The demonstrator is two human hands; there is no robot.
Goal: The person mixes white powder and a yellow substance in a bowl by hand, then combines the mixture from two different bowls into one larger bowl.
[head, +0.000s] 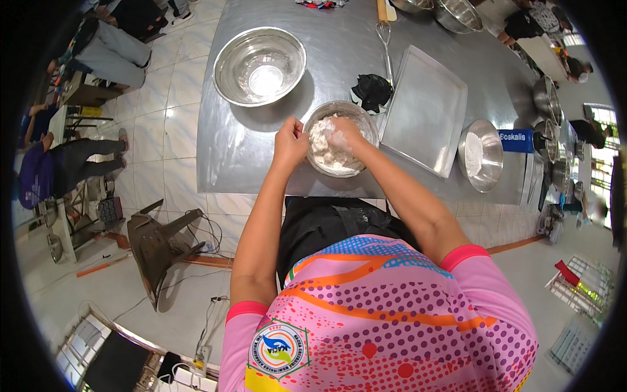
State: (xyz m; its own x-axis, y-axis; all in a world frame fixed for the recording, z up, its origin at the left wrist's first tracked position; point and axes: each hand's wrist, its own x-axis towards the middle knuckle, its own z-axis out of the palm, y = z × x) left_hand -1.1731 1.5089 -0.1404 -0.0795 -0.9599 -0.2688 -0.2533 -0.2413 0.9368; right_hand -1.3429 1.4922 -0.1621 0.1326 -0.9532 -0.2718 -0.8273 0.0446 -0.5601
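Observation:
A metal mixing bowl (pixel 371 122) stands near the front edge of the steel table, between my two hands. Inside it lies a lumpy, pale flour mixture (pixel 321 139), part loose white powder and part damp clumps. My right hand (pixel 344 133) reaches down into this bowl, dusted with white; its fingertips are hidden in the mixture. At the bowl's left rim, my left hand (pixel 292 142) is curled with thumb and fingers together, holding the edge. A larger steel bowl (pixel 229 81), with faint white residue inside, is beyond my left hand.
Right of the mixing bowl are a black cloth (pixel 371 92), a whisk (pixel 384 36) and a rectangular metal baking tray (pixel 426 112). Farther right sit a bowl of white flour (pixel 474 154) and a blue bottle (pixel 517 141). A brown plastic chair (pixel 154 255) and cables occupy the floor behind left.

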